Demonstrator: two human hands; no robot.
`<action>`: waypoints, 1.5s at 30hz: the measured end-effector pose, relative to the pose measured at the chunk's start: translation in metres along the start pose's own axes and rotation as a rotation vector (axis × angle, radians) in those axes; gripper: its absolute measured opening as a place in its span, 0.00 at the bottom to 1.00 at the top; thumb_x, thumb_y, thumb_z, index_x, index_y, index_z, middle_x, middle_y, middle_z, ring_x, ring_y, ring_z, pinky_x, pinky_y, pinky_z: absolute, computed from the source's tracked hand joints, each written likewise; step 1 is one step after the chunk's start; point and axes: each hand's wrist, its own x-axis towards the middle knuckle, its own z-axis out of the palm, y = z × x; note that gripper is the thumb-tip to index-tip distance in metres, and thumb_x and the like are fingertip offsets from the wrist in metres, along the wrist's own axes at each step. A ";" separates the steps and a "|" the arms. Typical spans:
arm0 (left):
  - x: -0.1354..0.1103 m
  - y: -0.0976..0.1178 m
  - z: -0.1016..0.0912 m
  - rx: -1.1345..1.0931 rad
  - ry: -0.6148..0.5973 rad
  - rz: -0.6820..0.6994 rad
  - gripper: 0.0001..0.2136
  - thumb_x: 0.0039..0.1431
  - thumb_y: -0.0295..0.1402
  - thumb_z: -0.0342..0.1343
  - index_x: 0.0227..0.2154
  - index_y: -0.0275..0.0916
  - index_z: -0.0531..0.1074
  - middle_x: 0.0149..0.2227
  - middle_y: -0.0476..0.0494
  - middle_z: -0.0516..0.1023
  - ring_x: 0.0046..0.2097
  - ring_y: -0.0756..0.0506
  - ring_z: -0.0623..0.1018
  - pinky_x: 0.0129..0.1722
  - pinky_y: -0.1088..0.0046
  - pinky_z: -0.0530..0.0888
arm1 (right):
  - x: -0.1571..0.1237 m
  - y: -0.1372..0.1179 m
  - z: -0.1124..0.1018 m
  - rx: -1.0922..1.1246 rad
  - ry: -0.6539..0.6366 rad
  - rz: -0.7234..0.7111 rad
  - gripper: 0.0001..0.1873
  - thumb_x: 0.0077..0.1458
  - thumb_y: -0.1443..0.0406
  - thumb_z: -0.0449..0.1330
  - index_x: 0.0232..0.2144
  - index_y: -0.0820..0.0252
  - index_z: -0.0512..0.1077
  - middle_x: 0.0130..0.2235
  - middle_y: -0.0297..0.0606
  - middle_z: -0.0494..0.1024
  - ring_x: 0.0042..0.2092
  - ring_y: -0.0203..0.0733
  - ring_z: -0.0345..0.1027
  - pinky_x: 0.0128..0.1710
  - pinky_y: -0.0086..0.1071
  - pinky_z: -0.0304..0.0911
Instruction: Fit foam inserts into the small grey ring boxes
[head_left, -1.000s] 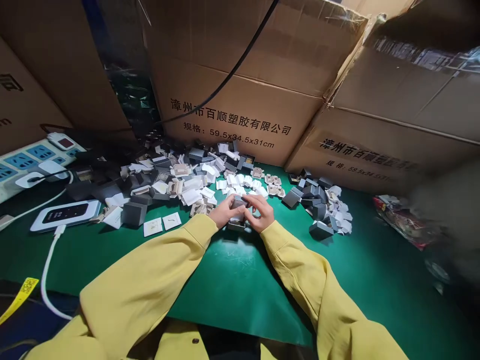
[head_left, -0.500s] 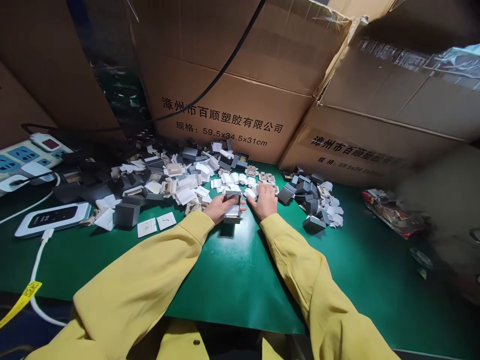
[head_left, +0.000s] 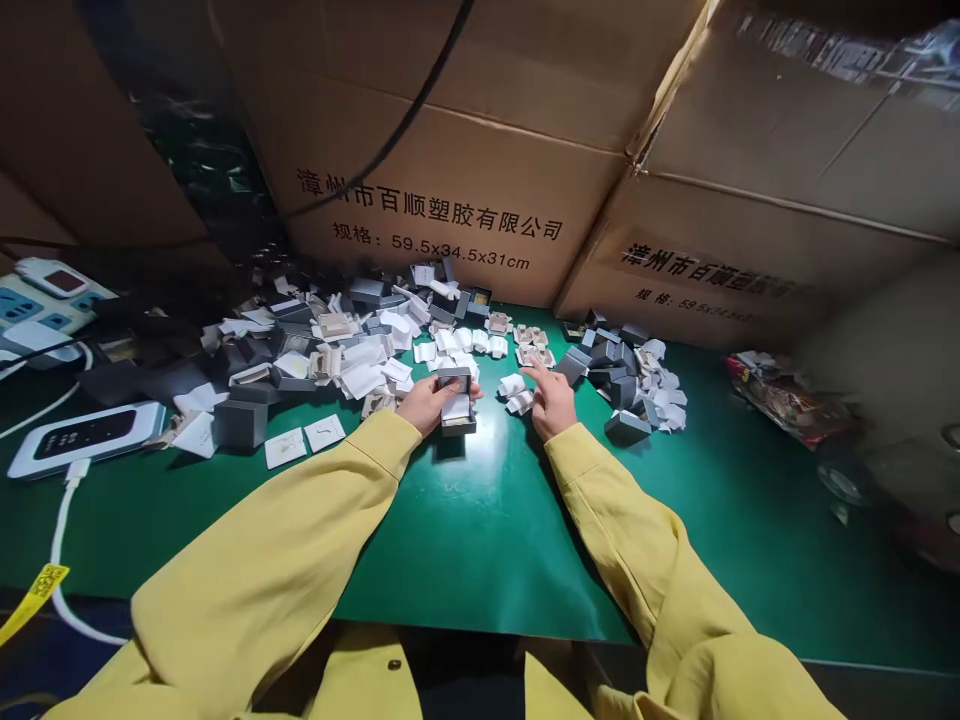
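Observation:
My left hand point(head_left: 426, 404) is closed around a small dark grey hinged box point(head_left: 455, 402), its lid raised and a white lining showing inside. A little to the right, my right hand point(head_left: 553, 399) is over the table with its index finger stretched out and nothing visible in it. Its fingertips are near a beige card insert point(head_left: 534, 357); I cannot tell whether they touch it. Just left of that hand lie a few white folded pieces point(head_left: 513, 386). More white folded pieces point(head_left: 450, 342) form a cluster behind the held box.
Grey boxes and white papers heap at the left point(head_left: 244, 424), with a smaller heap point(head_left: 619, 372) at the right. A white device point(head_left: 86, 440) with a cable and a power strip point(head_left: 46, 300) are at far left. Large cartons point(head_left: 420, 150) line the back of the green table point(head_left: 465, 550).
My right hand has shifted right, away from the held box, and its index finger now points out. White folded pieces beside it show more fully. My left hand still holds the box. The view has shifted slightly.

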 end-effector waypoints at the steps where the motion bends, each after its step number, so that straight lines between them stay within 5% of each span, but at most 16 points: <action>1: 0.000 0.000 0.000 0.001 0.010 0.013 0.13 0.46 0.33 0.62 0.32 0.29 0.71 0.32 0.37 0.79 0.36 0.43 0.79 0.38 0.67 0.75 | -0.001 -0.001 0.000 -0.001 0.051 0.048 0.21 0.50 0.69 0.47 0.47 0.57 0.64 0.50 0.41 0.69 0.46 0.45 0.59 0.45 0.39 0.54; 6: -0.002 0.002 0.003 0.048 0.019 -0.018 0.13 0.46 0.33 0.62 0.33 0.29 0.72 0.34 0.35 0.78 0.37 0.43 0.78 0.40 0.64 0.75 | -0.005 -0.008 0.007 -0.031 -0.012 0.182 0.23 0.48 0.54 0.54 0.44 0.61 0.65 0.42 0.44 0.72 0.42 0.48 0.60 0.38 0.37 0.54; 10: -0.005 0.005 0.005 0.063 0.028 -0.019 0.15 0.45 0.34 0.62 0.34 0.29 0.72 0.37 0.34 0.78 0.37 0.41 0.78 0.37 0.65 0.76 | -0.005 -0.010 0.009 0.014 -0.086 0.137 0.19 0.48 0.58 0.55 0.43 0.60 0.66 0.42 0.43 0.73 0.43 0.48 0.60 0.38 0.37 0.53; 17: -0.009 0.007 0.007 0.064 0.057 -0.097 0.14 0.48 0.33 0.59 0.37 0.31 0.73 0.37 0.37 0.77 0.37 0.40 0.78 0.36 0.61 0.77 | -0.005 -0.021 0.000 0.149 -0.004 -0.109 0.20 0.51 0.59 0.56 0.47 0.57 0.67 0.41 0.41 0.74 0.44 0.46 0.59 0.44 0.40 0.56; 29: -0.013 0.013 0.010 0.043 0.028 -0.288 0.09 0.47 0.31 0.61 0.31 0.30 0.74 0.34 0.36 0.78 0.31 0.41 0.78 0.31 0.60 0.78 | -0.008 -0.030 -0.001 0.461 0.082 -0.272 0.20 0.55 0.61 0.54 0.50 0.54 0.64 0.43 0.39 0.73 0.37 0.40 0.65 0.38 0.35 0.66; 37: -0.011 0.012 0.008 0.109 -0.031 -0.297 0.14 0.44 0.33 0.64 0.33 0.29 0.75 0.31 0.36 0.79 0.32 0.39 0.79 0.31 0.62 0.76 | -0.008 -0.031 0.002 0.481 0.046 -0.276 0.21 0.54 0.59 0.55 0.50 0.55 0.63 0.46 0.40 0.72 0.37 0.38 0.67 0.41 0.36 0.67; 45: -0.010 0.006 0.006 0.167 -0.082 -0.242 0.16 0.41 0.36 0.65 0.33 0.30 0.76 0.27 0.38 0.79 0.30 0.41 0.78 0.32 0.63 0.75 | -0.007 -0.029 0.005 0.465 0.015 -0.317 0.23 0.54 0.57 0.55 0.52 0.55 0.63 0.47 0.44 0.70 0.47 0.43 0.65 0.41 0.36 0.69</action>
